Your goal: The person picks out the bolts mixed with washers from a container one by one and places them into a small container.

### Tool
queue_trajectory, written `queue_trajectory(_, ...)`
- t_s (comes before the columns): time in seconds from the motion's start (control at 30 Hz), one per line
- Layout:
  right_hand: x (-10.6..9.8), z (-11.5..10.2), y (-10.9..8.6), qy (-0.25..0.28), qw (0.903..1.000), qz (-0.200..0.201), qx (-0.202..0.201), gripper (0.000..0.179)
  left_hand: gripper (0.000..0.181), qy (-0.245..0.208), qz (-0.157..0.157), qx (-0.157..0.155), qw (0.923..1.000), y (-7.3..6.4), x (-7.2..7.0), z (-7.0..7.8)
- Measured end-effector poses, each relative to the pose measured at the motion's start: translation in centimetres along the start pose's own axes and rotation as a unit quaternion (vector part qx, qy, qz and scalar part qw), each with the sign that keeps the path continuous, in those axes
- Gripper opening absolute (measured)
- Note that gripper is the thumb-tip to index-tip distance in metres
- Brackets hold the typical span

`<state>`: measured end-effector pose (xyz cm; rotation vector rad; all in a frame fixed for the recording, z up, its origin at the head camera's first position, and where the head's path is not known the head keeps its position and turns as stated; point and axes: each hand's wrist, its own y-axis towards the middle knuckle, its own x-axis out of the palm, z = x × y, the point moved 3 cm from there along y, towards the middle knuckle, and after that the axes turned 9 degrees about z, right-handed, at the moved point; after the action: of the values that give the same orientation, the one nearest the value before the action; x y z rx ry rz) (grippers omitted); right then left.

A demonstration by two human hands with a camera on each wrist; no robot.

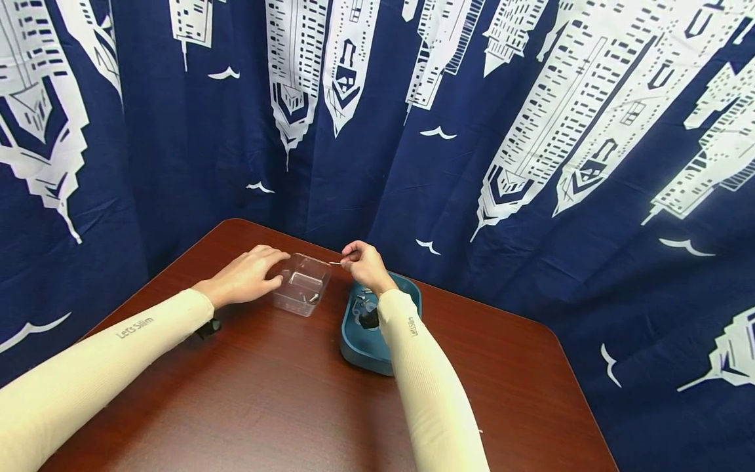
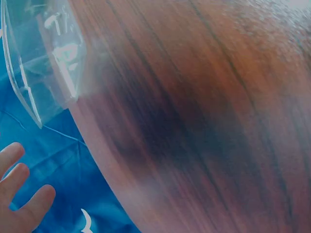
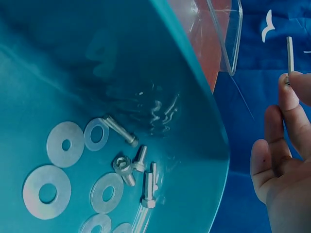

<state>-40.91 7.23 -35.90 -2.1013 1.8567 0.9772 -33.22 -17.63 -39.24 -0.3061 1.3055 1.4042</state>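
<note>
My right hand (image 1: 367,267) pinches a slim silver bolt (image 3: 290,54) between thumb and fingertips, its lower end hidden by them. It is above the far end of a blue tray (image 1: 368,359), with the bolt pointing toward a clear plastic box (image 1: 297,306). Inside the tray lie several flat washers (image 3: 47,192) and metal bolts (image 3: 148,188). A few small metal pieces (image 1: 312,299) rest in the near right corner of the box. My left hand (image 1: 250,272) hovers at the box's left side with its fingers loosely extended, holding nothing.
Both containers stand on a brown wooden table (image 1: 283,400), the box left of the tray. Behind the table's far edge hangs a dark blue curtain (image 1: 366,196) with white building prints. A dark object (image 1: 369,319) shows over the tray beside my right sleeve.
</note>
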Motion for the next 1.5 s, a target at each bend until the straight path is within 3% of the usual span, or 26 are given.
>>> queue_trajectory(0.5, 1.3, -0.1, 0.3, 0.010, 0.9999, -0.008, -0.008, 0.017, 0.053, -0.041, -0.021, -0.019, 0.9988, -0.8, 1.2, -1.0)
queue_trajectory(1.0, 2.3, -0.7, 0.7, 0.008, 0.9998, -0.019, 0.001, 0.019, 0.054, -0.063, -0.038, -0.035, 0.9967, -0.6, 1.7, -1.3)
queue_trajectory(1.5, 2.9, -0.5, 0.6, 0.009, 0.9996, -0.024, 0.012, 0.024, 0.050, -0.073, -0.042, -0.018, 0.9963, -0.4, 1.9, -1.2)
